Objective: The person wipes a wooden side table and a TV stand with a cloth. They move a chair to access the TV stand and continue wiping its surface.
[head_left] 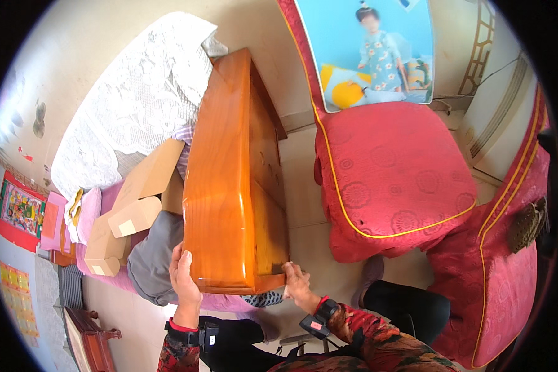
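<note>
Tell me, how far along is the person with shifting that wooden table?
Done: both hands already grip the near end of the orange-brown wooden table, the left hand at its left corner, the right hand at its right corner. In hand: it sits tight between a pile of cardboard boxes and a red cushioned seat. Whether it is lifted cannot be told. Left: nothing shows where it goes.

Both forearms wear long sleeves of dark red cloth with a busy flowered pattern in red, green and black. Each wrist carries a black strap with a small black box on it: the one by the left hand [183, 277] shows a red band beside it, and the one by the right hand [297, 284] bears a small red and white label. Black trousers cover the legs.
</note>
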